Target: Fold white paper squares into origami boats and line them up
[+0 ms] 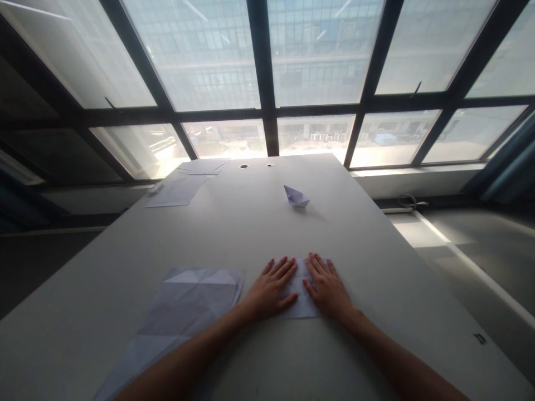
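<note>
A small piece of white paper (301, 303) lies flat on the white table near its front, with both palms over it. On its left side rests my left hand (273, 287), flat with the thumb pointing inward. My right hand (326, 284) presses on the right side, fingers stretched forward and slightly apart. Between the two hands a strip of the paper shows; much of the rest is covered. Left of my left hand lies a larger creased sheet of paper (188, 301), its fold lines visible, partly hidden under my left forearm.
A folded paper boat (296, 197) stands farther back on the table (234, 234). Several flat sheets (179, 189) lie at the far left, beside a small pale object (156, 190). Two cable holes (244, 166) are near the far edge. Windows rise behind; a cable lies on the floor right.
</note>
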Tool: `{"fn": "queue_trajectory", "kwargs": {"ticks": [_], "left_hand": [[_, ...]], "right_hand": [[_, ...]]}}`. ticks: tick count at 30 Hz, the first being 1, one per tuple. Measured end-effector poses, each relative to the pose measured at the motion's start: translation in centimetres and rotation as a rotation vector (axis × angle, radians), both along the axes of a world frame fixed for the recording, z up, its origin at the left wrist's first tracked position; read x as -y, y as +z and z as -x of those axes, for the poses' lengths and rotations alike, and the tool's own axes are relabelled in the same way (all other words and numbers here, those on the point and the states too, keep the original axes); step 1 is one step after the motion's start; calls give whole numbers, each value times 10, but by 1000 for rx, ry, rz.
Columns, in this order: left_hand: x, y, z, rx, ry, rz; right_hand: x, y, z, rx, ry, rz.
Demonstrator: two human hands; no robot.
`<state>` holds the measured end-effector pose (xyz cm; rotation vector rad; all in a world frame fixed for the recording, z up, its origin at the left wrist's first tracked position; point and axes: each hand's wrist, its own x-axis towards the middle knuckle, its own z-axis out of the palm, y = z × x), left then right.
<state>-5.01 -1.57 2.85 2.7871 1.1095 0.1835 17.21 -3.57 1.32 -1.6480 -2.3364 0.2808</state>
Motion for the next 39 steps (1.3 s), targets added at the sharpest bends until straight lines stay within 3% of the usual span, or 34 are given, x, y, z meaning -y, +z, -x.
{"fn": "queue_trajectory", "kwargs": {"ticks": [39], "left_hand": [[-1,2,-1,12,7,33]], "right_hand": [[0,-4,-1,-30,2,-37]]}}
